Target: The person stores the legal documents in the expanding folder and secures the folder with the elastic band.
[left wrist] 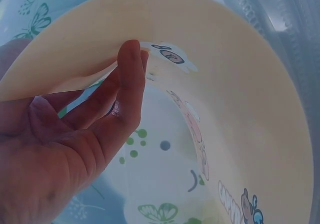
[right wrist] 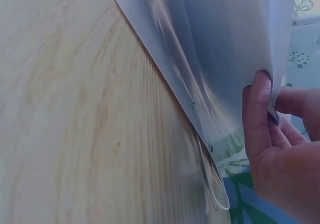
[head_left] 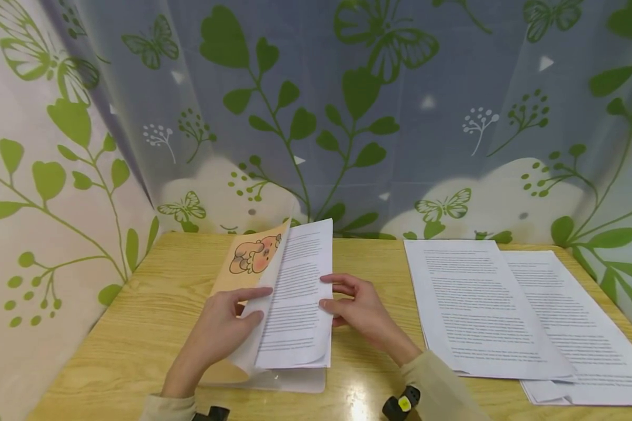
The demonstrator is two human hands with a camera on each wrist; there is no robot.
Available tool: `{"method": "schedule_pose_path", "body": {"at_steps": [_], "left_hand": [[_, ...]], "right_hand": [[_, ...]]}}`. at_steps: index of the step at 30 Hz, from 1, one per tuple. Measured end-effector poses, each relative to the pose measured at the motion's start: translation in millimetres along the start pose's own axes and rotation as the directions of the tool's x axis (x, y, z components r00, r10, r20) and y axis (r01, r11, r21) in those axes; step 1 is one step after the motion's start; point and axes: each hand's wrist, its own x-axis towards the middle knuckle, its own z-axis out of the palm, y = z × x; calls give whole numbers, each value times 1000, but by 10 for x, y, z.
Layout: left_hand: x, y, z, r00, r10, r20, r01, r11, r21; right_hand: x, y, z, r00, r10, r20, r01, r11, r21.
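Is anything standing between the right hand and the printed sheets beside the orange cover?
Nothing visible: the right hand pinches the printed sheets directly at their right edge. The orange cover is on their other side, its edge held by the left hand, so it does not come between them.

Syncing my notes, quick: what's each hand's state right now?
Left hand: closed, holding the peach cartoon cover.
Right hand: closed, pinching the printed sheets at their right edge in the head view.
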Motion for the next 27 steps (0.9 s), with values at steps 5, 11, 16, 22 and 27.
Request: {"method": "schedule_pose_path", "body": {"at_steps": [5, 11, 16, 22, 27], "left_hand": [[1, 0, -2, 1000, 5, 0, -5, 1000, 3], [3, -14, 0, 1000, 14, -4, -14, 1000, 4], [5, -18, 3, 1000, 11, -1, -11, 1000, -7], [4, -19, 1, 1000, 11, 1, -11, 1000, -5], [9, -17, -2, 1000, 13, 3, -13, 1000, -2]], "right_hand": [[17, -4, 43, 1000, 5, 8, -5, 1000, -6], [37, -14, 95, 1000, 11, 10, -10, 1000, -27], [54, -11, 129, 1000, 12, 5, -12, 999, -42], [70, -16, 161, 1000, 12, 17, -11, 999, -47], [94, -17, 192, 1000, 7, 24, -6, 998, -67]]}}
